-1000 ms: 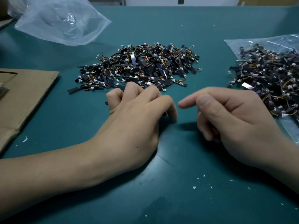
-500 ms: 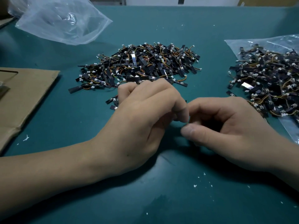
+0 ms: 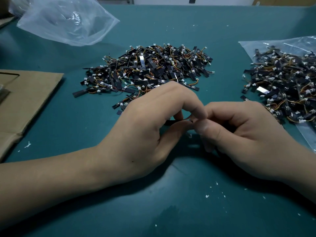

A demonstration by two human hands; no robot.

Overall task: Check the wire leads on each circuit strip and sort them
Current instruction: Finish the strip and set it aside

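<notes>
A teal-topped table (image 3: 171,211) fills the view, its far edge running along the top. The widest bare stretch is the near part, below both forearms, and a bare lane separates the two heaps.

A flat sheet of brown cardboard (image 3: 29,100) lies on the left and is cut off by the frame. A crumpled clear plastic bag (image 3: 68,21) sits at the far left corner, well apart from everything else.

In the middle lies a broad heap of black circuit strips with orange and yellow wires and white plugs (image 3: 153,69). A few stray strips (image 3: 119,104) trail from it to just beside the left hand's knuckles.

At the right a second heap of the same strips (image 3: 287,86) rests on a flat clear plastic bag (image 3: 273,43). Both run out of view at the right edge.

The hands meet in front of the middle heap. The left hand (image 3: 147,134) pinches one black circuit strip (image 3: 171,122) between thumb and forefinger, just above the table. The right hand (image 3: 248,134), fingers curled, pinches at its orange wire end (image 3: 186,118). Most of the strip is hidden behind the fingers, so its leads cannot be made out.

Small white flecks (image 3: 207,196) dot the near table.
</notes>
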